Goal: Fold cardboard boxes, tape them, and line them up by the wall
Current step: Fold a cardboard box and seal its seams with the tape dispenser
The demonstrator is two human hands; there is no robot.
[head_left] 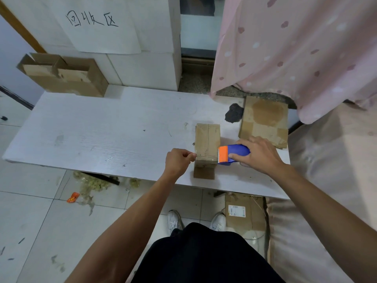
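Table [102, 129], white, carries the work. Folded boxes [67, 76] sit well behind and left of the cardboard box [207, 144], against the wall. Flat cardboard [265, 123] lies just behind-right of the box. The box stands near the table's front edge, its long axis running straight away from me, top seam along it. Tape dispenser [234, 154] touches the box's right side, orange cutter pointing left; my right hand [259, 154] is wrapped round it. My left hand [177, 162], at the box's left near corner, has its fingers curled and pinches the tape end [195, 157].

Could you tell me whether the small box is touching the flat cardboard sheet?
Apart: the head view shows bare white table between the small box and the flat cardboard sheet.
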